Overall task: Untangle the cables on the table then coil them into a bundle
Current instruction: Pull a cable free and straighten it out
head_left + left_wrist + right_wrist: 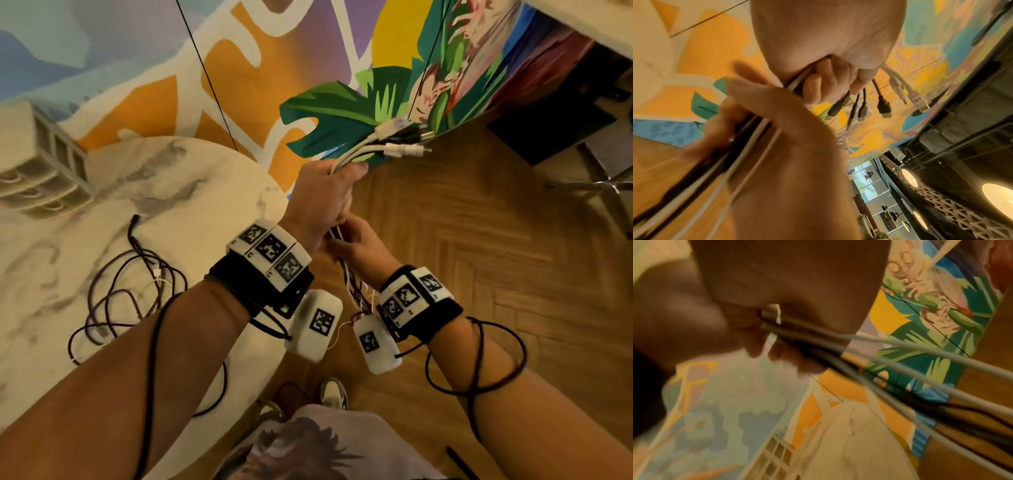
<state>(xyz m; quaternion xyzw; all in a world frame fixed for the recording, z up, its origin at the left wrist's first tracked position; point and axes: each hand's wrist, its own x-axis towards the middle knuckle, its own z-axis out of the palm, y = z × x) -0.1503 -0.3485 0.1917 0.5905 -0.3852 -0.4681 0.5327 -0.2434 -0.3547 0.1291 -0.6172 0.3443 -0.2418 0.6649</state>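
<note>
My left hand (325,198) is raised beyond the table edge and grips a bundle of white and black cables (363,152); their plug ends (404,137) fan out past the fist. In the left wrist view the fingers (830,76) are curled round the bundle and several connectors (884,107) hang free. Just below, my right hand (356,241) holds the same cables (352,284), which run down between the wrists. The right wrist view, blurred, shows cables (890,353) leaving my right hand (777,331). A tangle of dark and white cables (130,291) lies on the marble table (212,192).
A white grid-fronted box (44,164) stands at the table's far left. A painted mural wall (308,85) rises behind the table. Wooden floor (479,257) lies to the right, with a chair base (603,185) farther right. My shoes (334,394) are below the hands.
</note>
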